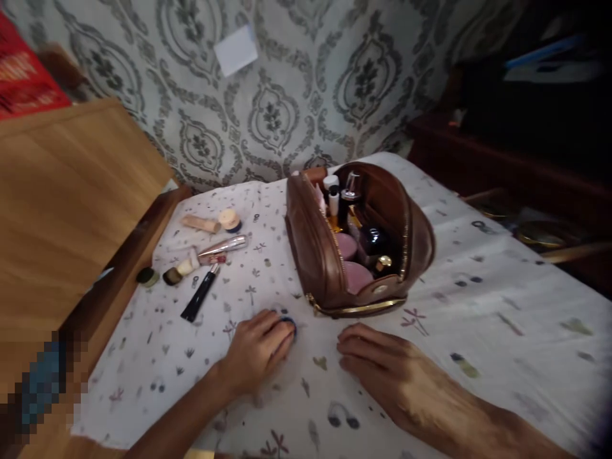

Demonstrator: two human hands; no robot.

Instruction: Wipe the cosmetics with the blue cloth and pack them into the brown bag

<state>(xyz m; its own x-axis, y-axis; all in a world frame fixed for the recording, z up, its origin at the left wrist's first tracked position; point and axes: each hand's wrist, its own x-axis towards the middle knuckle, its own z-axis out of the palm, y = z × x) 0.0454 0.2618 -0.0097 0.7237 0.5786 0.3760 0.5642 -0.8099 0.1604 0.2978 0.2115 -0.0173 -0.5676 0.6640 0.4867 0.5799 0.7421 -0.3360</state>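
My left hand (262,344) is closed around a small round blue thing (288,326), mostly covered by the fingers, just above or on the printed cloth. To the right, my right hand (377,360) lies palm down with its fingers stretched out and holds nothing. Just beyond both hands stands a brown cosmetic bag (313,245), unzipped wide. Inside are pink round items (356,277), a white-capped bottle (331,185), a dark glossy container (375,239) and a gold-topped item (383,264). Left of the bag lie a black tube (199,294) and a makeup brush (179,271).
A white printed cloth (268,408) covers the surface. At its left lie a silvery pink tube (224,247), a beige tube (201,223), a small jar (230,220) and a dark green round item (148,276). A wooden panel (71,191) borders the left; dark furniture (444,153) stands right.
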